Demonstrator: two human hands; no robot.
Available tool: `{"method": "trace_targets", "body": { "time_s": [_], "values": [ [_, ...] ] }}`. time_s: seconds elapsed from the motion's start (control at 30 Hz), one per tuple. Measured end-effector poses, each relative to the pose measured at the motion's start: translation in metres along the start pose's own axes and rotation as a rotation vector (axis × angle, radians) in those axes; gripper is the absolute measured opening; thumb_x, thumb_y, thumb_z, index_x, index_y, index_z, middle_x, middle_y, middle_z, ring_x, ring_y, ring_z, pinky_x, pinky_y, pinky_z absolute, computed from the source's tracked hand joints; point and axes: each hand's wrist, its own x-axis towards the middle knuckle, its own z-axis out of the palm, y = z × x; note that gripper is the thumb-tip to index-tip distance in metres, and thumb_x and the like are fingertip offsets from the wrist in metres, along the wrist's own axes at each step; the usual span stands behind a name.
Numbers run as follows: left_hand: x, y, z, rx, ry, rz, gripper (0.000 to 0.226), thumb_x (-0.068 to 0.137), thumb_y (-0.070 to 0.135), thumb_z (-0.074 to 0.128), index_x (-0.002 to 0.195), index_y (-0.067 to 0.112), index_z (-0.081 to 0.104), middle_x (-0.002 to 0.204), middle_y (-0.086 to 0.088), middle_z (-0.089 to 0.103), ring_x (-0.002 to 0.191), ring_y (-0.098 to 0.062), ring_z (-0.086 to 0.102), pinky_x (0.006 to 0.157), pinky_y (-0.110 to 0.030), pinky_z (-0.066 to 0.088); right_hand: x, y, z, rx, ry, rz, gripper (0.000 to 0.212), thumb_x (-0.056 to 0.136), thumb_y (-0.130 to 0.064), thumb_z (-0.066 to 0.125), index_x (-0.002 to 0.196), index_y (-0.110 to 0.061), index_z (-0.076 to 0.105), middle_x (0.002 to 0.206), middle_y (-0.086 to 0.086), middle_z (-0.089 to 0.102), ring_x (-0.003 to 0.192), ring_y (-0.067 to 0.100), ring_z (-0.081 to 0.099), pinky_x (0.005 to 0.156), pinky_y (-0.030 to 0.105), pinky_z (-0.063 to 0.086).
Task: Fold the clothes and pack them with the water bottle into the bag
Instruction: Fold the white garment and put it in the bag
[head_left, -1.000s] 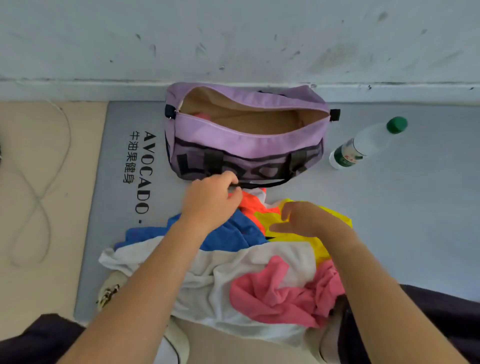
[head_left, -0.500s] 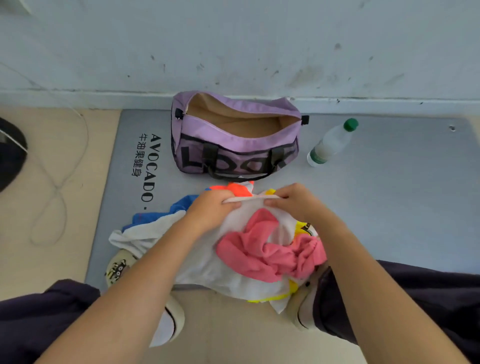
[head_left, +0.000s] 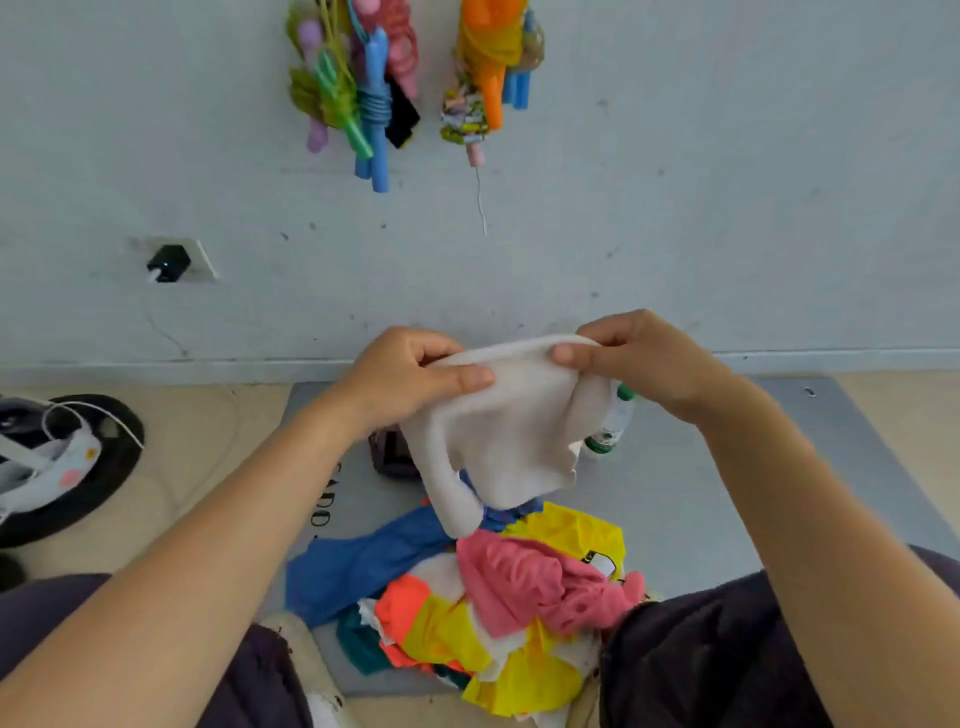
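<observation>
Clothes lie in a loose heap (head_left: 498, 613) on the near part of a grey mat (head_left: 727, 509), between the person's knees: a pink piece on top, yellow and orange ones under it, a blue one spread to the left. One white garment (head_left: 511, 431) is lifted clear above the heap, hanging from both hands. The left hand (head_left: 410, 379) pinches its upper edge between thumb and curled fingers, and the right hand (head_left: 639, 358) grips the same edge just to the right, thumb on the near side of the cloth. The garment's lower end dangles down to touch the pink piece. Behind the hanging cloth, a small part of the purple bag (head_left: 392, 457) shows on the far side of the mat. The water bottle (head_left: 613, 423) with its green cap lies on the mat to the right of the bag, half hidden by the garment. Coloured skipping ropes (head_left: 363, 88) hang on the far wall.
</observation>
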Motion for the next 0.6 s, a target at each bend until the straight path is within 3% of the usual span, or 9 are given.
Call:
{"method": "trace_targets", "body": {
  "time_s": [0.13,0.2,0.33,0.4,0.53,0.6],
  "values": [
    [-0.012,0.026,-0.018,-0.248,-0.043,0.066,0.025,0.068,0.047,0.077,0.075,0.023,0.076,0.074,0.005,0.071,0.069,-0.007,0.064,0.062,-0.016,0.049,-0.011,-0.022,-0.017,0.116,0.018,-0.067,0.046,0.074,-0.052,0.073,0.071,-0.007,0.064,0.071,0.005,0.053,0.07,0.016,0.05,0.069,0.033,0.037],
    [-0.015,0.025,-0.02,-0.268,-0.041,0.057,0.024,0.07,0.045,0.077,0.078,0.022,0.077,0.079,0.003,0.074,0.072,-0.008,0.067,0.066,-0.016,0.05,-0.011,-0.025,-0.019,0.108,0.006,-0.06,0.04,0.074,-0.053,0.071,0.068,-0.013,0.065,0.07,0.002,0.053,0.068,0.014,0.049,0.068,0.031,0.036],
    [-0.014,0.006,-0.01,-0.242,0.089,0.003,0.013,0.078,0.038,0.076,0.078,0.024,0.077,0.079,0.006,0.073,0.073,-0.006,0.065,0.07,-0.017,0.048,-0.008,-0.017,-0.011,0.122,0.001,-0.042,0.024,0.083,-0.042,0.072,0.071,-0.022,0.067,0.067,-0.008,0.062,0.062,0.006,0.057,0.055,0.015,0.043],
    [-0.012,-0.007,-0.004,-0.231,0.195,-0.029,0.01,0.084,0.034,0.074,0.076,0.028,0.075,0.074,0.01,0.069,0.07,-0.003,0.06,0.07,-0.017,0.044,-0.003,-0.004,0.0,0.171,0.022,-0.016,0.019,0.085,-0.035,0.073,0.072,-0.021,0.069,0.068,-0.005,0.063,0.062,0.007,0.058,0.056,0.017,0.045],
    [-0.013,-0.023,-0.001,-0.024,0.158,-0.039,0.017,0.092,0.029,0.066,0.076,0.025,0.069,0.062,0.009,0.055,0.057,-0.003,0.044,0.054,-0.012,0.033,0.006,0.015,0.018,0.106,0.014,0.057,0.023,0.084,-0.038,0.073,0.076,-0.016,0.07,0.066,-0.003,0.063,0.059,0.008,0.057,0.056,0.02,0.044],
    [-0.014,-0.029,-0.005,0.016,0.193,-0.045,0.018,0.092,0.026,0.066,0.076,0.02,0.069,0.061,0.01,0.059,0.057,-0.001,0.047,0.055,-0.01,0.034,0.009,0.019,0.017,0.117,-0.017,0.074,0.022,0.085,-0.037,0.072,0.08,-0.016,0.07,0.069,-0.001,0.067,0.061,0.009,0.06,0.055,0.02,0.046]
  ]
}}
